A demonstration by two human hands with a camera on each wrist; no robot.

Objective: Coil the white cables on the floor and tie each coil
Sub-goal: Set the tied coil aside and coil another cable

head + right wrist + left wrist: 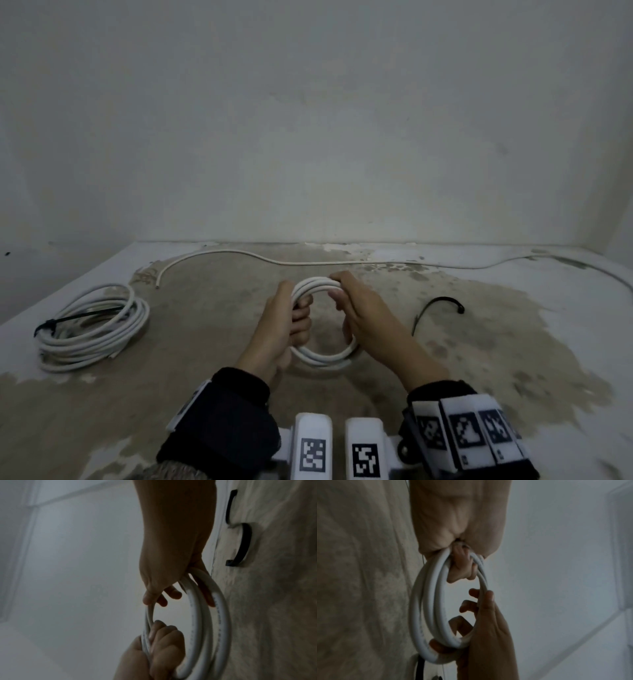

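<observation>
A small coil of white cable [322, 356] is held upright just above the floor between both hands. My left hand [298, 318] grips its left side, fingers curled through the ring [426, 615]. My right hand [342, 298] holds the top right of the coil [202, 615], thumb and fingers curled round the strands. A larger white coil [92, 329] lies on the floor at the left, bound by a black tie [68, 320]. A loose black tie [438, 308] lies on the floor right of my right hand, also seen in the right wrist view [245, 543].
A long uncoiled white cable [308, 262] runs along the foot of the back wall [308, 137], one end near the tied coil, the other going off to the right. The floor [496, 359] is stained concrete. Walls close in at the back and sides.
</observation>
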